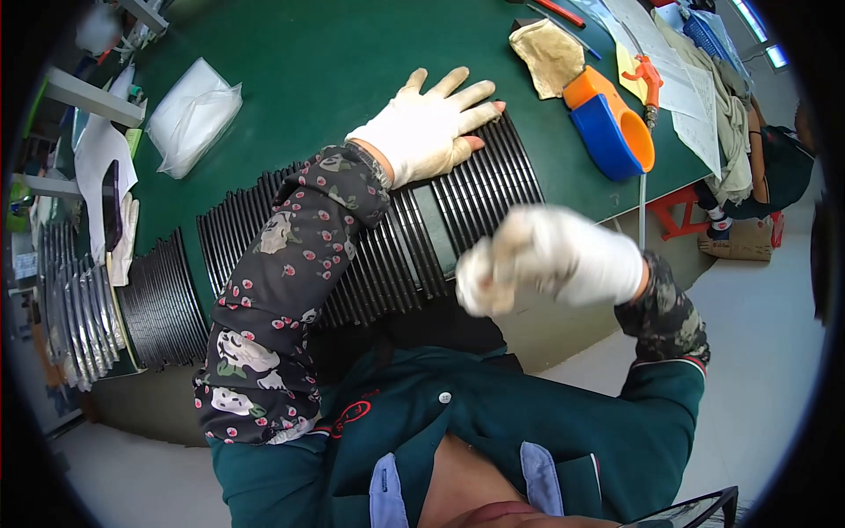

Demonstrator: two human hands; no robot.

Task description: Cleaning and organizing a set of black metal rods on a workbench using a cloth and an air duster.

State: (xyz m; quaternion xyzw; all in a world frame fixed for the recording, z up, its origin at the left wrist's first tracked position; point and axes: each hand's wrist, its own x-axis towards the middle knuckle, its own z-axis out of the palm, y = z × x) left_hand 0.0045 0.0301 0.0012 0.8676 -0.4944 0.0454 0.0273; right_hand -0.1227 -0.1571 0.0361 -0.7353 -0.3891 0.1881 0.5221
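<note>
I see my left hand (431, 123) lying flat, fingers spread and holding nothing, on the far end of a row of black strips (387, 238) that stand on edge across the table (326, 62); the pressure likely keeps the row from toppling. My right hand (550, 260) is raised off the table, blurred, curled shut around what looks like a pale cloth, though I cannot tell for sure. A second stack (163, 304) sits left. An orange-and-blue scoop (612, 123), a rag (550, 55), papers (678, 79) and a plastic bag (189, 114) lie on the green top. Pale floor beyond.
</note>
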